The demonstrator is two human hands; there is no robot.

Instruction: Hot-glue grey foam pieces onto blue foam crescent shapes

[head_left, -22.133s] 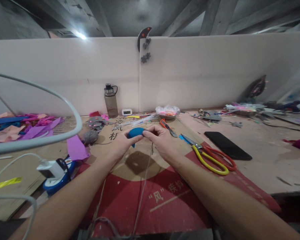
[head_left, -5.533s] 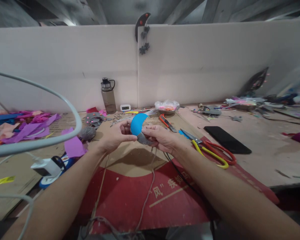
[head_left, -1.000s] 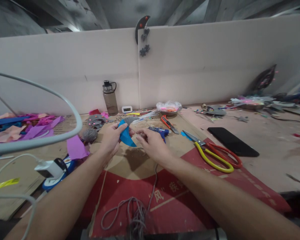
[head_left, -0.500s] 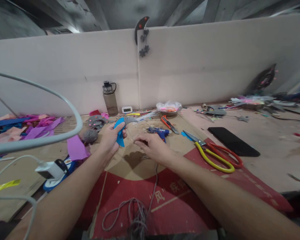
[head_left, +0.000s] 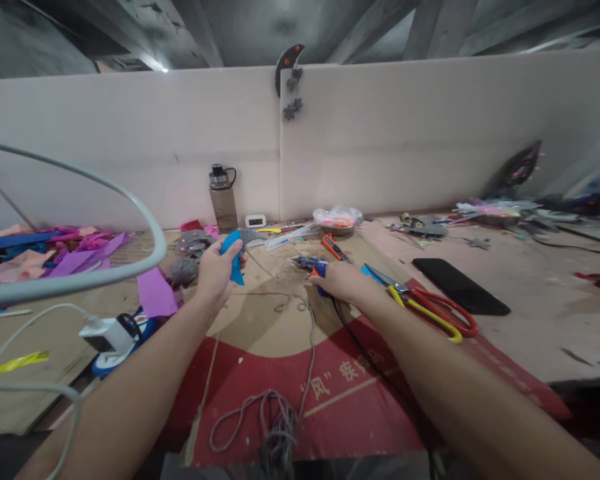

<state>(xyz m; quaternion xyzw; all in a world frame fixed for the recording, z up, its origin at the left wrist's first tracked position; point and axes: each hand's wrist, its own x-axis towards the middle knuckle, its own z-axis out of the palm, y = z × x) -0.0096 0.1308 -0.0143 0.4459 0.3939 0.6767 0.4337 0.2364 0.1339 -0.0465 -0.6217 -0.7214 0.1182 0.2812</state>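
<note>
My left hand is closed on a curved piece of blue felt, with a grey felt tip sticking out on its right. From near that piece a thin grey cord runs down across the cardboard to a loose bundle at the front edge. My right hand has its fingers around the blue glue gun, which lies with its nozzle pointing left. The handle is mostly hidden under the fingers, and a black cable leads from it toward me.
Right of my right hand lie large scissors with yellow and red handles and a black phone. An orange cutter, a bowl and a bottle stand farther back. Felt scraps and a white cable are on the left.
My right hand has let go of the grey cord and moved right onto the glue gun. The cord now lies on the cardboard. My left hand still holds the blue felt.
</note>
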